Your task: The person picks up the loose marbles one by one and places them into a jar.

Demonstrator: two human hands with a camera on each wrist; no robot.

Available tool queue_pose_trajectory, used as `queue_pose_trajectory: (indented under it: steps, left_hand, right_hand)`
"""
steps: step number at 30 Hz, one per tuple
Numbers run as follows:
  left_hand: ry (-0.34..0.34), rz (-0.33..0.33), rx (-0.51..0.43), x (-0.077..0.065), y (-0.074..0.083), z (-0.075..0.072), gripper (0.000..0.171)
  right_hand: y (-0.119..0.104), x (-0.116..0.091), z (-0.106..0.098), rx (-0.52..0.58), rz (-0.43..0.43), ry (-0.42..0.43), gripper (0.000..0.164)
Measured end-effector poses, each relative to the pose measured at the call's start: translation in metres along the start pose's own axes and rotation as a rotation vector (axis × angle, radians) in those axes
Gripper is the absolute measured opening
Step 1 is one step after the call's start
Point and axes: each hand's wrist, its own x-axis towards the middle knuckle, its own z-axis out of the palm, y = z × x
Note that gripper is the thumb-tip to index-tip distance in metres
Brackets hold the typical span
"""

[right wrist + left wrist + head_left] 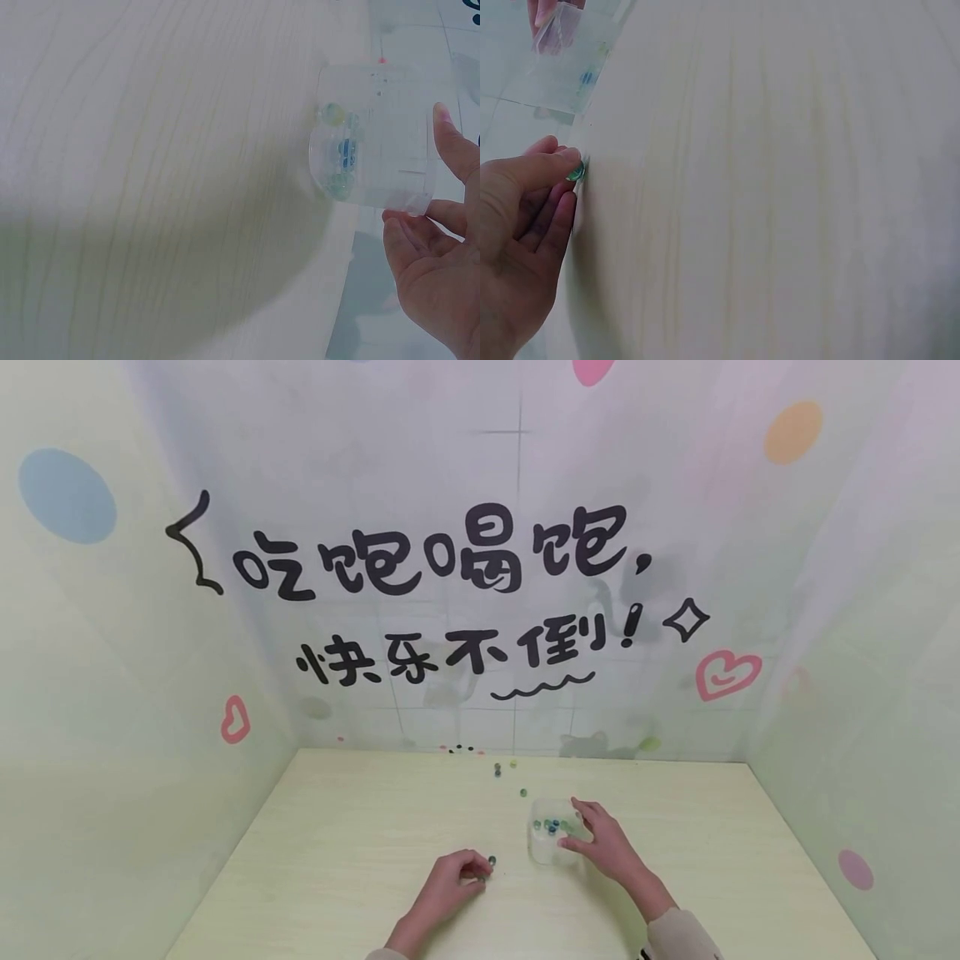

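Note:
Between thumb and fingertips, my left hand (450,883) pinches a green glass marble (576,172) close over the tabletop. Another dark green marble (492,860) lies right by its fingertips in the head view. To the right stands a clear plastic container (542,853), with several green and blue marbles (346,154) gathered at its bottom. My right hand (606,845) grips this container at its upper right side, thumb on one side of the rim and fingers on the other.
Farther back on the pale wooden table (360,827) lie a few loose marbles (523,792), some close to the back edge. A printed fabric backdrop (420,468) with dark lettering rises behind the table, and side panels (862,760) flank it.

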Motion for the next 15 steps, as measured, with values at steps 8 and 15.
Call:
queue_pose_trajectory:
  steps: [8,15]
  left_hand:
    - [-0.007,0.005,0.013,-0.0012,0.0022,-0.0015,0.017]
    - [0.002,0.014,0.03,-0.0011,0.0055,-0.0028,0.019]
  right_hand:
    - [-0.0006,0.0005,0.0001,0.005,-0.005,0.004,0.074]
    - [-0.0005,0.0,-0.001,-0.014,-0.026,0.003,0.076]
